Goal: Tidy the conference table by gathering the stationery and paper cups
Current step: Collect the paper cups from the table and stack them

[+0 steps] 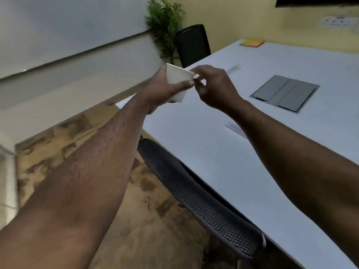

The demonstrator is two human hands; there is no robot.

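Observation:
A white paper cup point(178, 78) is held above the near-left corner of the white conference table point(223, 152). My left hand point(165, 90) wraps around the cup's side, thumb across its front. My right hand point(211, 86) pinches the cup's rim with fingertips, beside the left thumb. A stack of yellow and orange sticky notes point(251, 43) lies at the table's far edge. A blurred pen-like object point(233, 68) lies beyond my right hand. A small white item with print point(235, 129) lies on the table, partly hidden under my right forearm.
A grey cable hatch point(285, 93) is set into the tabletop at right. A black mesh chair point(196, 199) is pushed in at the table's near edge. Another black chair point(192, 45) and a potted plant point(165, 24) stand at the far end.

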